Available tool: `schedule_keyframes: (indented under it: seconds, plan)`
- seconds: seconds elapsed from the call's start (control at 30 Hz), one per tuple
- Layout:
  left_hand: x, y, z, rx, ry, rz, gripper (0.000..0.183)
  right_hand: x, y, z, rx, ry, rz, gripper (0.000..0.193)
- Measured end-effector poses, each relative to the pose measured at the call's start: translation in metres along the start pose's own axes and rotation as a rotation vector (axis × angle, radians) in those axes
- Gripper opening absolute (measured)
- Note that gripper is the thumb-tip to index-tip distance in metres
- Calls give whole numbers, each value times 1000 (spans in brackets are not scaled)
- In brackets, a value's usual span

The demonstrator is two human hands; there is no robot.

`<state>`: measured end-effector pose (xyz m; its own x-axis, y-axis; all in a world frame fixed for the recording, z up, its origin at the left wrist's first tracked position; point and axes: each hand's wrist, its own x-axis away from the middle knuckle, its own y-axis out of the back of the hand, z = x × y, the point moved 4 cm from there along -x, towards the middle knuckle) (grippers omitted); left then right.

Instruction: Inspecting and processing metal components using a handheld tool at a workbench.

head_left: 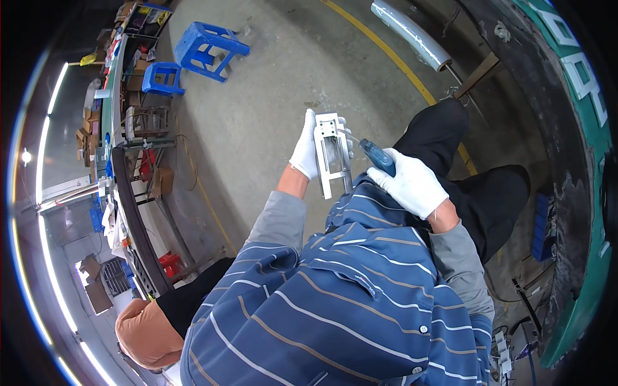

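My left hand (305, 152), in a white glove, is closed round a silver rectangular metal frame (326, 126). The frame has two long side bars, a block with small dark holes at its far end and a crossbar near its close end. My gloved right hand (416, 185) grips a hand tool (377, 157) by its thick blue-grey handle. A thin pale shaft runs from the handle toward the frame's far block. Whether its tip touches the metal is too small to tell.
Two blue plastic stools (209, 50) stand on the floor at the far left. A wrapped film roll (412, 35) lies at the far right. Cluttered shelving and a bench run along the left. A green-edged table (582, 83) curves along the right. Another person (154, 328) is at lower left.
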<state>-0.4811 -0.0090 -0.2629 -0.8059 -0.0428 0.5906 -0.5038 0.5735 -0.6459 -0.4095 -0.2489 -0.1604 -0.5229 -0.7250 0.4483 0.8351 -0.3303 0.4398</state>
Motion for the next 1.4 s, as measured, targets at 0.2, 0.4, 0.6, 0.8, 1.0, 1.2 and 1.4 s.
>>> schedule_keyframes:
  seconds: [0.2, 0.4, 0.6, 0.8, 1.0, 1.2, 1.4]
  plan:
    - [3, -9, 0, -64, -1, 50, 85, 0, 2, 1, 11, -8, -36, 53]
    - [5, -11, -3, -42, -15, 47, 80, 3, 6, 2, 10, -20, -25, 53]
    - [1, 5, -14, 82, -48, -27, 76, 13, -1, 4, 36, 65, 28, 51]
    - [4, 6, -26, 76, -70, 31, 72, 26, -10, -2, 41, 38, 104, 53]
    - [1, 8, -33, 75, -82, 9, 74, 46, -13, -4, 70, 42, 99, 53]
    - [-1, -6, -22, 4, -50, 36, 77, 45, -12, 9, 55, 79, 107, 51]
    - [-3, -9, -9, -61, 0, 105, 77, 37, -7, 21, 26, 154, 27, 44]
